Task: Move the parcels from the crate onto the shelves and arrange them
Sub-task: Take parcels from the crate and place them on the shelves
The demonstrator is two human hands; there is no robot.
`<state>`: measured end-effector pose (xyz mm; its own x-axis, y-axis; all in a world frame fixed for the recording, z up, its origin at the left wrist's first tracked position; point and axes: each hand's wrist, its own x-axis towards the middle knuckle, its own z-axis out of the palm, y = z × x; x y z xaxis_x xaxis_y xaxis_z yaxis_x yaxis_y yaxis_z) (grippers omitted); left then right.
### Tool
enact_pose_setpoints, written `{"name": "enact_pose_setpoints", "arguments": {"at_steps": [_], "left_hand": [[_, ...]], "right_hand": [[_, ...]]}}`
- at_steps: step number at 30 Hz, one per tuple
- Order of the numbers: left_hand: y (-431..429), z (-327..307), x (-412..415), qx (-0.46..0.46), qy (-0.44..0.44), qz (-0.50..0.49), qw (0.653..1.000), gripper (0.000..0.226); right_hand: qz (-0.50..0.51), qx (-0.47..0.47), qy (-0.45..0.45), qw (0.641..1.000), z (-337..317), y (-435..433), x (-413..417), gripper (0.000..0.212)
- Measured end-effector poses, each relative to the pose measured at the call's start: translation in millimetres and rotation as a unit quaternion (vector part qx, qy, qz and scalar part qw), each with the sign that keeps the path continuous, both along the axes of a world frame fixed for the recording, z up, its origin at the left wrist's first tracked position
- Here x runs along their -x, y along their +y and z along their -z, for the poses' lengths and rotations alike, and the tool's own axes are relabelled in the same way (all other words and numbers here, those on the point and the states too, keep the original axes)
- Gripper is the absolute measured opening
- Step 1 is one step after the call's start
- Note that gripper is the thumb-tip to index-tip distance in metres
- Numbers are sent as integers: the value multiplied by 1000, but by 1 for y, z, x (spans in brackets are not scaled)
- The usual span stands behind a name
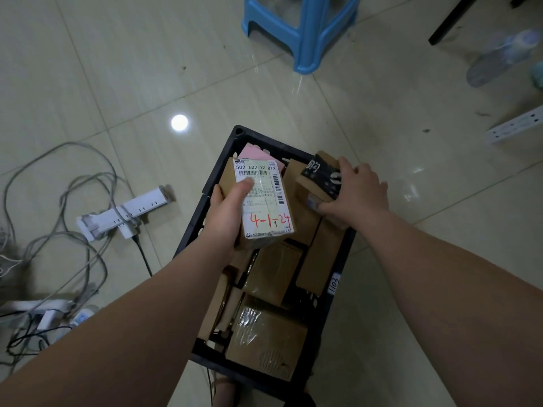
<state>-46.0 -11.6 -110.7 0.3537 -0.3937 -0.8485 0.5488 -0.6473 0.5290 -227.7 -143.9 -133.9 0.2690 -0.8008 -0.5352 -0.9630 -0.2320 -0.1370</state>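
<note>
Glossy pale floor tiles [117, 69] surround a black plastic crate [238, 133] of parcels, with a blue plastic stool [302, 30] beyond it and power strips [126, 214] in a tangle of cables [67, 183] to the left. A person leans over the crate with both bare forearms stretched forward and down. Their left hand [227, 212] grips a cardboard parcel [264, 201] lifted above the crate's left side, thumb across its white shipping label, fingers wrapped beneath. The label, marked 4-1-24 in red, faces up, probably so the code can be read for sorting. Their right hand [358, 192], palm down, closes its fingers and thumb round a smaller box banded with black tape [318, 177] at the crate's far right corner, apparently to lift it out too. A pink parcel [254, 152] and several brown cartons [273, 333] lie in the crate, so the unloading looks far from done. No shelves are in view.
</note>
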Motion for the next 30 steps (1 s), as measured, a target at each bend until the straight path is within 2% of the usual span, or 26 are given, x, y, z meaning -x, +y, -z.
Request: {"name": "enact_pose_setpoints", "arguments": {"at_steps": [3, 6, 10, 12, 15, 20, 23, 30], "left_hand": [[3, -14, -6, 14, 5, 11, 1000, 75], [7, -38, -9, 32, 9, 41, 999, 66], [13, -81, -6, 58, 42, 56, 996, 56], [15, -102, -4, 70, 65, 67, 993, 45], [20, -134, 2, 86, 111, 74, 987, 45], [33, -198, 15, 125, 117, 123, 978, 41], [41, -238, 21, 153, 117, 143, 971, 38], [52, -314, 48, 224, 79, 195, 952, 49]], "right_hand": [[152, -64, -144, 976, -19, 12, 4, 96], [301, -130, -289, 899, -47, 28, 11, 73], [413, -188, -394, 799, -84, 50, 23, 59], [439, -218, -424, 762, -103, 63, 30, 54], [464, -233, -466, 716, -139, 86, 42, 40], [498, -219, -528, 653, -209, 126, 55, 29], [502, -195, -566, 625, -251, 149, 59, 29], [518, -121, -618, 579, -336, 197, 79, 34]]}}
